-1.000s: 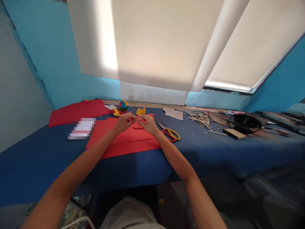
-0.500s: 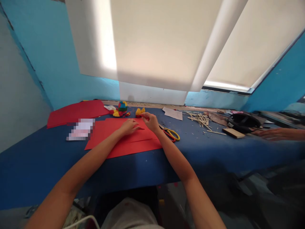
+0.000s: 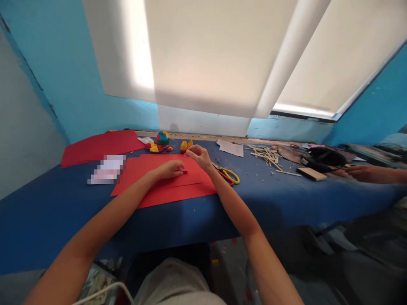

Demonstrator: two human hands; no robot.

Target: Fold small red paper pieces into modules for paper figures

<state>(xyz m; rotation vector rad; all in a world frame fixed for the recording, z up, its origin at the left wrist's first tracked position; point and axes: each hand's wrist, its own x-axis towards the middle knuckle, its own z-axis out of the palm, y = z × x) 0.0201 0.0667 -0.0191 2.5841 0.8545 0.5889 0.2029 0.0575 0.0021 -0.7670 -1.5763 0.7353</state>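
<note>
My left hand is closed over the red paper sheets, with a small dark-red paper piece pinched between thumb and fingers. Farther up and to the right, my right hand has its thumb and fingertips together. Whatever those fingertips hold is too small to make out. Just beyond them stand yellow and red folded-paper pieces. Scissors with red and yellow handles lie beside my right forearm.
A multicoloured folded-paper figure stands near the wall. More red sheets and a blurred-out pale item lie left. White paper, thin sticks and a wooden block are right, near another person's hand.
My left hand's fingers have curled in around the small red paper piece. My right hand has shifted slightly. At the far right, the other person's hand has changed from stretched out to more closed.
</note>
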